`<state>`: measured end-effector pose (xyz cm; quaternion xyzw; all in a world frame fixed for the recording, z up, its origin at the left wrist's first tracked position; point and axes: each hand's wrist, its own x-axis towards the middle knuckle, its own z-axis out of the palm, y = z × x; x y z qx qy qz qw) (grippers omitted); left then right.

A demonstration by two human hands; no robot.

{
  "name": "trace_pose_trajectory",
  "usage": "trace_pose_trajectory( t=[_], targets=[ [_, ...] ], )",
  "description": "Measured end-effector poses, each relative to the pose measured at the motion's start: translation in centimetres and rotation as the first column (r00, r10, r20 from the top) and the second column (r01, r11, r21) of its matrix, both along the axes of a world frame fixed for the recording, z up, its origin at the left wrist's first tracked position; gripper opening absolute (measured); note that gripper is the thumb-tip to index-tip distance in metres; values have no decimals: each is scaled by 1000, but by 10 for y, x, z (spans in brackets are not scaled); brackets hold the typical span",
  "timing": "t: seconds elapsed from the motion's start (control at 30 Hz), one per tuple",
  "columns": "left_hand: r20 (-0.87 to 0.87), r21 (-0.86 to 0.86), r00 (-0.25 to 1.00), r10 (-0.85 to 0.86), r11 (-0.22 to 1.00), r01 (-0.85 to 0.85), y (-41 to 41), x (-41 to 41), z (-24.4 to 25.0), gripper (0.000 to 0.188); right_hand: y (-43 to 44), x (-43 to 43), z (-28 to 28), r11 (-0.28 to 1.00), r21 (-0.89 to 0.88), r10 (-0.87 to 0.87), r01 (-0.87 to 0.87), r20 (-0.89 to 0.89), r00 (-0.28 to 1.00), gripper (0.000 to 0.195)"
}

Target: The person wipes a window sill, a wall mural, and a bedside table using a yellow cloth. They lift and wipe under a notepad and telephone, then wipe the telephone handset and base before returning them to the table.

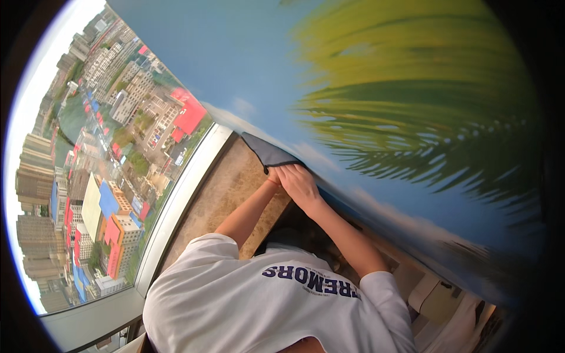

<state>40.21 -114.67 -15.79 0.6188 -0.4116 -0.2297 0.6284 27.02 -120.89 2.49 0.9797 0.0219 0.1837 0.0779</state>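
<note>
A grey cloth (273, 151) with a dark stitched border lies along the line where a marbled brown stone sill (229, 187) meets a mural-covered wall (251, 66). At the cloth's near edge, my right hand (296, 183) holds it, fingers together and pointing away from me. My left hand (274, 175) is tucked close beside it at the cloth's near corner. Most of the left fingers are hidden behind the right hand and the fabric. Both forearms reach forward over the sill from white short sleeves.
On the left, a large window with a white frame (185, 194) looks down from high up on city buildings. The mural shows a green palm frond (423, 110) on blue sky. Dark space lies below the sill's right edge, and pale furniture (435, 293) stands at lower right.
</note>
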Motion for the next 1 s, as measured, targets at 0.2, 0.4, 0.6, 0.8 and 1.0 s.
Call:
trace_pose_trajectory(
  t=[0.2,0.4,0.6,0.8,1.0],
  targets=[
    [-138,15,973,-185,982,189,-3,-67,-41,51,-11,-78,7,984,160,-97,76,127,987,33],
    [240,-163,960,146,981,-108,-68,-133,54,37,-29,-149,34,944,192,-329,268,494,805,25],
    [797,-547,254,547,833,-77,-87,-165,216,37,-34,-217,32,838,470,-537,278,622,570,36],
    [930,-366,105,351,910,196,-85,-188,151,27,-33,-219,-20,773,452,-628,444,643,439,37],
    [992,-118,87,94,936,332,-75,-192,171,12,-13,-239,-26,623,639,-781,450,489,388,28]
  ],
)
